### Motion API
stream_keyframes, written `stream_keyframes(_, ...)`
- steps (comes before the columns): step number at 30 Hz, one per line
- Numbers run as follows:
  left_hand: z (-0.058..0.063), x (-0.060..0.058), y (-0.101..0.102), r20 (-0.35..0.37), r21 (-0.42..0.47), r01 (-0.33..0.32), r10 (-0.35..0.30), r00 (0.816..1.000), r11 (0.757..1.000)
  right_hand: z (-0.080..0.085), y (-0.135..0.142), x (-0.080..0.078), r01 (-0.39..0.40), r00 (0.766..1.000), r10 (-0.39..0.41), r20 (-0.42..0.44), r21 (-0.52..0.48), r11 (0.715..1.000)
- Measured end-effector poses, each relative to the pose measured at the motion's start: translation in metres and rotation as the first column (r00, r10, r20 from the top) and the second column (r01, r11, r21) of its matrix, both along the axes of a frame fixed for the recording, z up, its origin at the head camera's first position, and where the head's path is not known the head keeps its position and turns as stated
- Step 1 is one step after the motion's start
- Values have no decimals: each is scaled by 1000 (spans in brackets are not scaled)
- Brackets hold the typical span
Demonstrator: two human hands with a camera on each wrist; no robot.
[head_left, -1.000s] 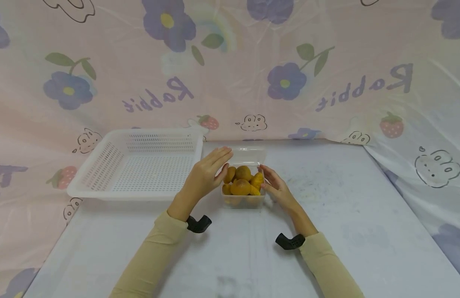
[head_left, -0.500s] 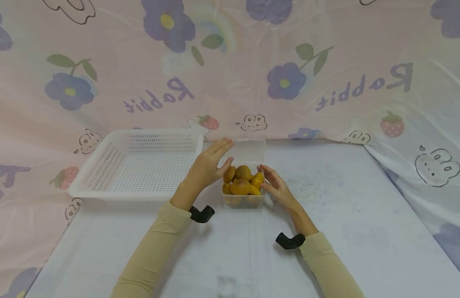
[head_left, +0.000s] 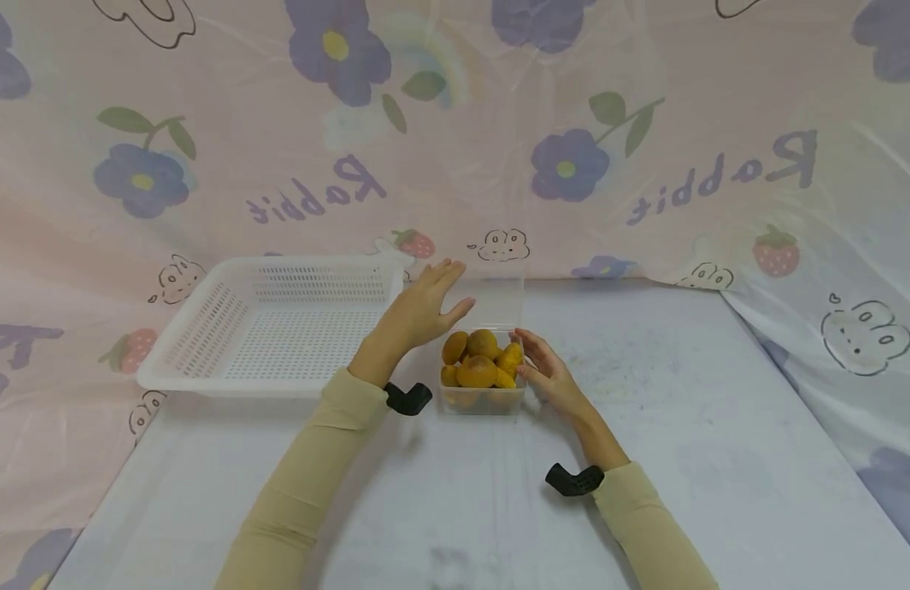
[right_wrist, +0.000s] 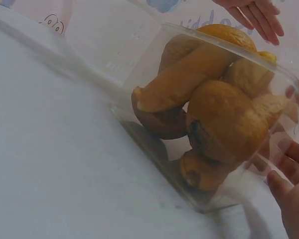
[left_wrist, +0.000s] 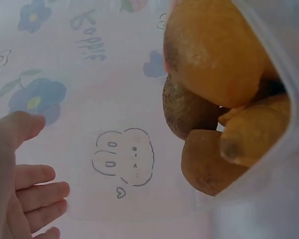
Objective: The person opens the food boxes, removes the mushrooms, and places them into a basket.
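Note:
A clear plastic box [head_left: 481,401] full of orange-yellow, knobbly fruits [head_left: 477,371] stands on the white table. Its hinged lid [head_left: 495,301] rises from the back edge, transparent and hard to make out. My left hand [head_left: 418,310] is raised at the lid's left edge, fingers straight and thumb spread; in the left wrist view these fingers [left_wrist: 45,199] have nothing between them. My right hand [head_left: 550,370] holds the box's right side, fingertips at the back corner and thumb at the side wall. The right wrist view shows the fruits [right_wrist: 219,119] through the wall.
A white perforated plastic basket [head_left: 307,344] stands on the table just left of the box. Behind the table hangs a pink curtain [head_left: 455,164] printed with flowers and rabbits. Black wrist mounts [head_left: 409,400] stick out from both sleeves.
My left hand has moved up and away from me, with the thumb spreading wider. The lid's far edge has risen with it. My right hand and the box have stayed put.

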State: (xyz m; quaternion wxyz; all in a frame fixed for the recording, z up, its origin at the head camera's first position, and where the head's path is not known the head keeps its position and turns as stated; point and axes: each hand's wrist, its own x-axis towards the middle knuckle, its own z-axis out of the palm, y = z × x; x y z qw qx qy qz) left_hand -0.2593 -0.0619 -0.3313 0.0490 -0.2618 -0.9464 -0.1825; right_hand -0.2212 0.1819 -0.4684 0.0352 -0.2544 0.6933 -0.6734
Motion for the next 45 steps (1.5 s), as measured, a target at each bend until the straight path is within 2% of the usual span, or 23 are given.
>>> stream_keyframes(8, -2, -17, 11, 72, -40, -26, 29, 997, 999, -2, 1, -1, -6, 1000, 6, 2, -4, 1000)
stream_keyframes(14, -7, -20, 18, 105, -53, -47, 52, 993, 998, -2, 1, -1, 2, 1000, -2, 6, -4, 1000)
stream_keyframes(20, -9, -9, 14, 65, -18, -44, 45, 997, 999, -1, 0, -1, -6, 1000, 6, 7, -23, 1000)
stream_keyframes(25, -9, 5, 7, 69, 55, -32, 28, 997, 998, -1, 0, -1, 5, 1000, -5, 12, -16, 1000)
stream_keyframes(28, -11, 15, 2, 69, 115, -5, -3, 998, 993, -2, 0, -1, 12, 1000, -12, 8, -9, 1000)
stream_keyframes(31, -16, 24, -2, 31, 194, 62, -69, 997, 979, -2, 0, 0, 18, 1000, -18, 10, -15, 1000)
stream_keyframes(33, -23, 31, -6, -22, 241, 124, -123, 992, 963, -2, -1, -1, 18, 1000, -18, 17, -21, 1000)
stream_keyframes(38, -48, 47, -14, -126, 360, 250, -219, 968, 899, -1, -1, -1, 25, 999, -25, 21, 3, 1000)
stream_keyframes(42, -66, 55, -13, -140, 420, 279, -242, 960, 864, -3, 1, -1, 27, 1000, -27, 13, 15, 1000)
stream_keyframes(45, -74, 58, -10, -139, 429, 277, -240, 961, 860, -5, 0, -1, 15, 1000, -15, 20, -4, 1000)
